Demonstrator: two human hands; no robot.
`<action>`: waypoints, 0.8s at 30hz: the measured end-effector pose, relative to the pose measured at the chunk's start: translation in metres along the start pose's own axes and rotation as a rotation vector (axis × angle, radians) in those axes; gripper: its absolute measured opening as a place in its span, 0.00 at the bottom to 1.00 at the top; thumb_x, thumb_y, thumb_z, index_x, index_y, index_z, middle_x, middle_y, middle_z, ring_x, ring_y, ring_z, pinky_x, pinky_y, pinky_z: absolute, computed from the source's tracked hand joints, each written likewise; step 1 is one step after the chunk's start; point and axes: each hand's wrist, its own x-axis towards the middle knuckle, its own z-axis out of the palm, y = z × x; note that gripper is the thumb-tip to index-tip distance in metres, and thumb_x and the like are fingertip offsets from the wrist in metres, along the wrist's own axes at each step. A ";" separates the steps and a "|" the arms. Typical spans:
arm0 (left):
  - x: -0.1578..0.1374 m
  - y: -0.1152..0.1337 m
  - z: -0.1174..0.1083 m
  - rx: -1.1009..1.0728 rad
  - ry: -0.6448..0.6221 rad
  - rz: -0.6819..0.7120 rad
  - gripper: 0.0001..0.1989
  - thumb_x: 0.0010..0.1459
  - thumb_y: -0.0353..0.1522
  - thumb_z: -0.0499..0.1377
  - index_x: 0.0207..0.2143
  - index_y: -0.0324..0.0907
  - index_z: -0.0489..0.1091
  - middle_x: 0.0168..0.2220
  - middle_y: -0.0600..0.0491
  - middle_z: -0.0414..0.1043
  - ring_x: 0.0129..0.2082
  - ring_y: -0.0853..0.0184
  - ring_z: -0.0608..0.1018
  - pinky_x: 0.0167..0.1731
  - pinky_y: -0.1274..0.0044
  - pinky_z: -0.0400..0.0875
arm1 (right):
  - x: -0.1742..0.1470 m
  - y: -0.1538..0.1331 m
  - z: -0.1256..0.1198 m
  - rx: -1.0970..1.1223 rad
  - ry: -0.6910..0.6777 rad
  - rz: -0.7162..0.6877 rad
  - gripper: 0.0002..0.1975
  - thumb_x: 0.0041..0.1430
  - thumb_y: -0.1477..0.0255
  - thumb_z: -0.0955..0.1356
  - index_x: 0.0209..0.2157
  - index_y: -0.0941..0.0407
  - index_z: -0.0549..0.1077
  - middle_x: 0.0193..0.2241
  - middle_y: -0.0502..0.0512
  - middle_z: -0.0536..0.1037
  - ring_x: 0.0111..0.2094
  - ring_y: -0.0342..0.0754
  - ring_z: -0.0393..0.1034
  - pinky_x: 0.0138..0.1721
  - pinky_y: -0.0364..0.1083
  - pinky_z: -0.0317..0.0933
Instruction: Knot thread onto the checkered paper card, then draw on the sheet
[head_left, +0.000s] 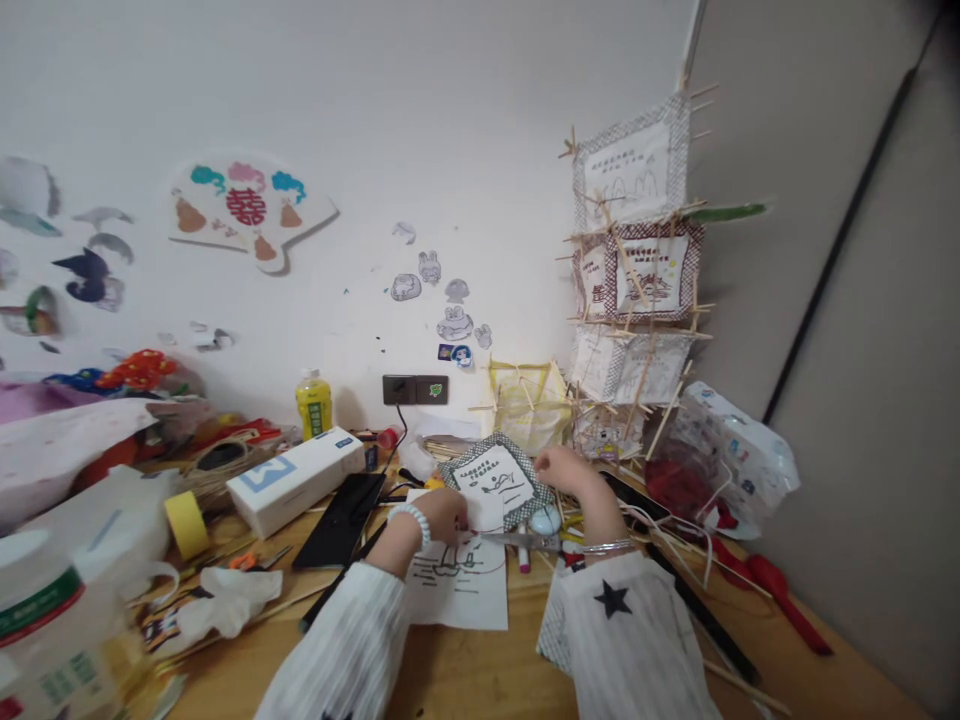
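Observation:
My left hand [444, 514], with a coiled white band at the wrist, is closed over the top part of a white sheet with a line drawing [457, 590]. Its fingertips are partly hidden, so what they hold is unclear. My right hand [568, 470] has its fingers bent together at the right edge of a drawing with a dark checked border [495, 478]. I cannot make out what lies between them. Scissors [525, 540] lie between my hands, blades pointing left across the sheet. A capped marker [524, 552] is beside them, and a checked paper piece [553, 620] lies partly under my right sleeve.
A tower of sticks and drawn paper panels [637, 270] rises at the back right, next to a yellow stick frame [529, 405]. Leftward are a white box [296, 480], a black phone [341, 520], a drink bottle [313, 405] and yellow tape [187, 525]. Red ribbon [780, 595] lies right.

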 end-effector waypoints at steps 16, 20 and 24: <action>-0.002 0.002 -0.013 -0.119 0.104 -0.002 0.02 0.34 0.26 0.55 0.14 0.40 0.65 0.20 0.50 0.70 0.27 0.59 0.72 0.31 0.72 0.63 | 0.005 -0.015 0.050 -0.075 -0.469 -0.011 0.07 0.31 0.84 0.68 0.11 0.58 0.71 0.14 0.50 0.73 0.20 0.45 0.65 0.24 0.43 0.56; -0.003 -0.004 -0.027 -0.277 0.207 -0.017 0.02 0.39 0.30 0.54 0.18 0.41 0.64 0.21 0.52 0.69 0.27 0.63 0.72 0.31 0.74 0.64 | 0.007 -0.018 0.041 0.033 -0.355 -0.102 0.04 0.40 0.79 0.67 0.19 0.58 0.74 0.19 0.51 0.75 0.24 0.44 0.67 0.28 0.41 0.57; -0.006 -0.008 -0.039 -0.488 0.284 -0.053 0.07 0.47 0.35 0.51 0.22 0.41 0.61 0.24 0.52 0.71 0.27 0.65 0.74 0.30 0.75 0.67 | 0.007 -0.025 0.023 0.144 -0.183 -0.175 0.08 0.48 0.73 0.63 0.27 0.60 0.74 0.26 0.52 0.76 0.28 0.43 0.67 0.30 0.41 0.57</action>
